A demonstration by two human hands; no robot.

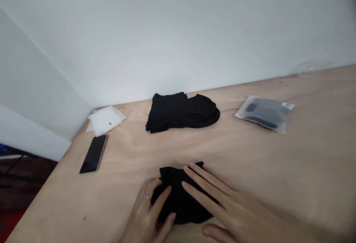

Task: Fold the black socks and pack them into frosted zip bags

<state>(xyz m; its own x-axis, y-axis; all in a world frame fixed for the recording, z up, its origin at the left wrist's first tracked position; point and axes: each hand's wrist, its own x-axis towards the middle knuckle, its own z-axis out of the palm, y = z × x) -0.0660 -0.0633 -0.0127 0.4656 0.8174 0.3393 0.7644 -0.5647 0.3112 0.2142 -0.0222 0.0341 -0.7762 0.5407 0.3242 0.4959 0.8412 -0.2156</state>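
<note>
A small folded black cloth point(175, 187) lies on the wooden table point(264, 169) near its front edge. My right hand point(222, 206) lies flat on the cloth's right part, fingers stretched out and pointing left. My left hand point(150, 213) rests on the cloth's left edge, fingers spread; a ring shows on one finger. Neither hand grips the cloth.
A pile of black garments point(182, 111) sits at the back middle by the white wall. A clear plastic bag with dark contents point(264, 113) lies at the right. White flat packets point(105, 120) and a black phone point(94, 153) lie at the left corner.
</note>
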